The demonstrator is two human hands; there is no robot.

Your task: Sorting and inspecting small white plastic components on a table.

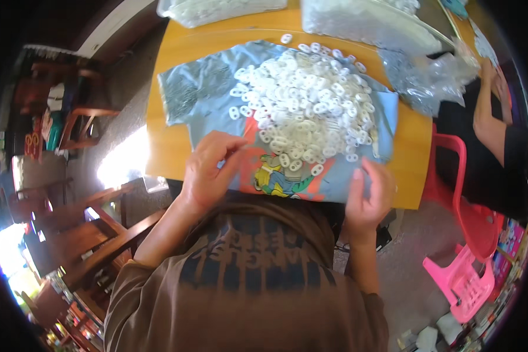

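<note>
A heap of small white plastic pieces (311, 97), oval with two holes each, lies on a light blue T-shirt (208, 76) spread over the table. The shirt has an orange print with a cartoon figure (281, 179). My left hand (212, 167) hovers at the heap's near left, thumb and forefinger apart, with nothing visible between them. Over the shirt's near right edge is my right hand (370, 193). Its thumb and forefinger stand a little apart and the other fingers curl in; I see nothing held. A few loose pieces lie between the two hands.
The wooden table (407, 182) bears two translucent bins, a left bin (228, 13) and a right bin (363, 29) holding white pieces. Clear plastic bags (434, 79) lie at right. Another person's arm (491, 120), a red chair (463, 193) and a pink stool (466, 281) are beyond. Wooden chairs (94, 234) stand left.
</note>
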